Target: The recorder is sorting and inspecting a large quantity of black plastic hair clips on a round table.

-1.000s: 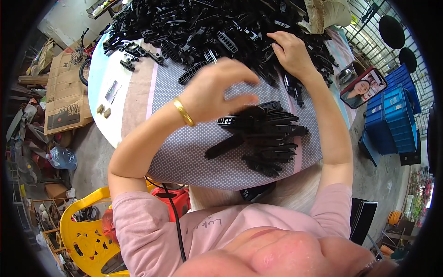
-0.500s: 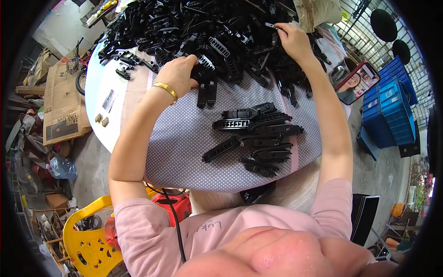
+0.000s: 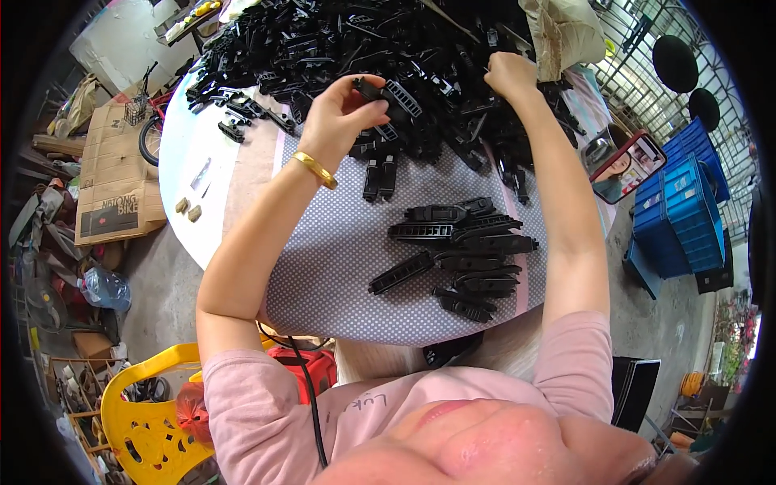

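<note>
My left hand, with a gold bangle at the wrist, pinches a small black plastic part between thumb and fingers above the near edge of a big heap of black plastic parts. Over the heap's right side my right hand is closed, knuckles up. Its fingertips are hidden, so what they hold does not show. Two short black parts lie side by side below the left hand. Closer to me, a group of long black parts lies loosely stacked on the dotted tablecloth.
A phone leans at the table's right edge, with blue crates beyond it. A whitish sack stands at the back right. Small brown pieces lie on the left side. A yellow plastic chair is at lower left.
My left hand has lifted off the heap and moved right with a black part. My right hand has come slightly nearer; the small part that showed at its fingertips is no longer clearly visible there.
</note>
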Demonstrator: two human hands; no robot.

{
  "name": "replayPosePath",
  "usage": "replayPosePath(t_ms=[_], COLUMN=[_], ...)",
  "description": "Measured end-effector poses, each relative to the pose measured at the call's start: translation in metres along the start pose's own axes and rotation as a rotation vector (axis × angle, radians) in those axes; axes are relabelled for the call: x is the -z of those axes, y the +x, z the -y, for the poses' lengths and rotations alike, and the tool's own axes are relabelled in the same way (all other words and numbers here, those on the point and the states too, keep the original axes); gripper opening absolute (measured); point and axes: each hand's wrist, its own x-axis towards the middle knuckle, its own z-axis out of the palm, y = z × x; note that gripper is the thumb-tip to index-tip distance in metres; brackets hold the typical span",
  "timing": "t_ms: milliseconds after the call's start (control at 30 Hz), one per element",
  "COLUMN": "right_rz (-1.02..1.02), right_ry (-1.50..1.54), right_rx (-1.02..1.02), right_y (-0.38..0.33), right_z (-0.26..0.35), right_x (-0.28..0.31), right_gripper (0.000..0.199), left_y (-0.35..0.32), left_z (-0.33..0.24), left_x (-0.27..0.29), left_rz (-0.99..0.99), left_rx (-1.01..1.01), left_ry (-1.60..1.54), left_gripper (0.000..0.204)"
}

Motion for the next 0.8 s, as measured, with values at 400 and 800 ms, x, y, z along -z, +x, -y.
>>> replayPosePath(t_ms=[400, 800], right_rz=[-0.08, 0.225], right_ry=[1.074, 1.808], right_rx=[0.25, 0.299], right_y=[-0.1, -0.135], right_z=[0.032, 0.054], right_x=[0.061, 0.08], right_gripper=[0.021, 0.047], left_y=[-0.01, -0.017], left_z=[0.007, 0.0], left_x=[-0.018, -0.018], left_rz=[0.122, 0.423], left_rx=[0.246, 0.431], left_ry=[-0.45, -0.718], left_gripper=[0.028, 0.034])
